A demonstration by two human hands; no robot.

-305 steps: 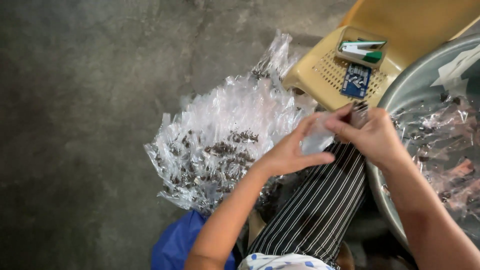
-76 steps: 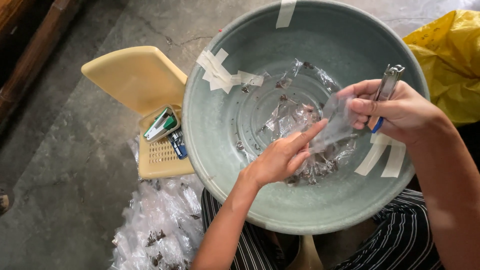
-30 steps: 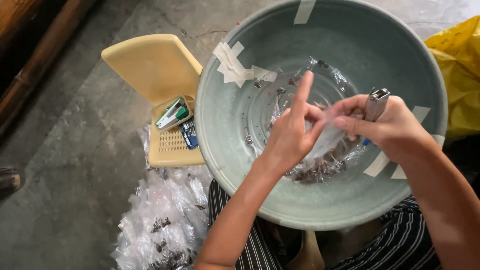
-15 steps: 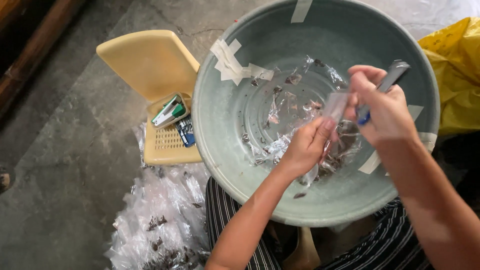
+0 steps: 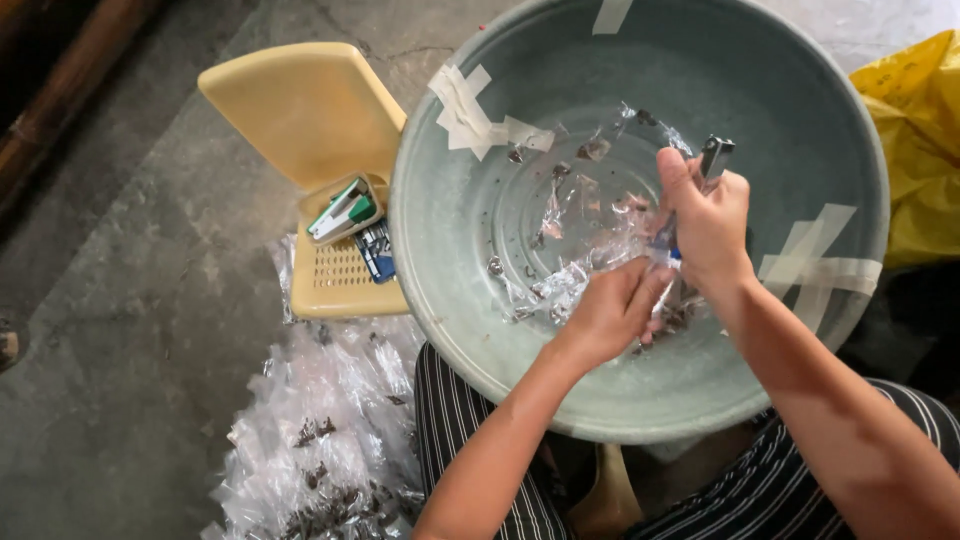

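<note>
Since half-second ago your hands closed together over basin (image 5: 450, 200) centre. Right hand (image 5: 705, 225) clamps metal stapler (image 5: 715, 158); left hand (image 5: 610, 310) pinches crinkly clear bag (image 5: 600, 262). Smooth round rim well clear.

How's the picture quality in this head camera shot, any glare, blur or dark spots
Head view: soft, even daylight and mostly sharp; the clear plastic bags in the grey-green taped basin catch small white glints; the left hand and the right hand, holding a metal stapler, are slightly soft; the top left corner falls into deep shadow; the yellow sheet looks bright but not blown out.
</note>
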